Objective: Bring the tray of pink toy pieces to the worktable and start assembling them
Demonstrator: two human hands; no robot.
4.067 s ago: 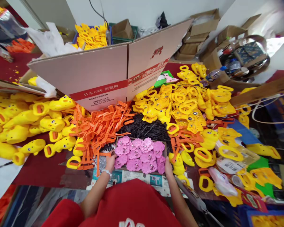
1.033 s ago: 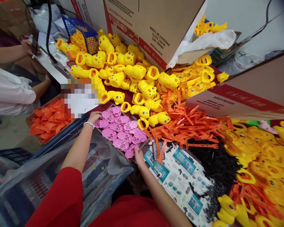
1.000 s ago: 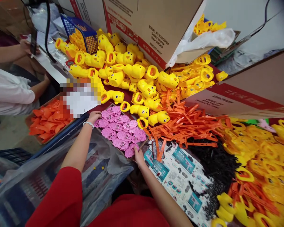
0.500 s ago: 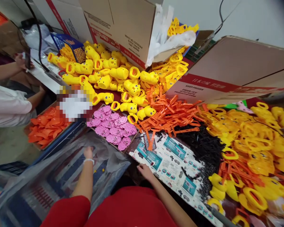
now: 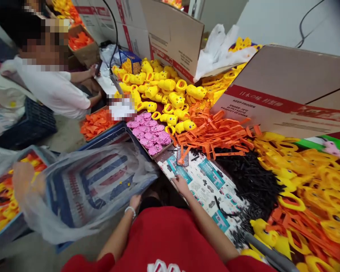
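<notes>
My left hand is low beside my lap, near the corner of the blue bin covered in clear plastic. Its fingers are too small and blurred to read; a pale band circles the wrist. At the near edge of the printed sheet rests my right hand, fingers slightly apart, with nothing visible in it. Just beyond it lies a glittery grey rectangular object. Pink flower-like pieces fill a shallow box to the left. Past the sheet are orange plastic frames and small black parts.
Yellow duck-shaped toy bodies are heaped at the back, and more yellow shells at right. Cardboard panels stand behind. A person in a white shirt sits at left, near a box of orange pieces. A grey bar juts in at lower right.
My view has swung left, bringing the other person and a bin of coloured parts into sight. My left hand has come back from over the plastic-covered bin toward my lap. My right hand has moved onto the sheet's edge.
</notes>
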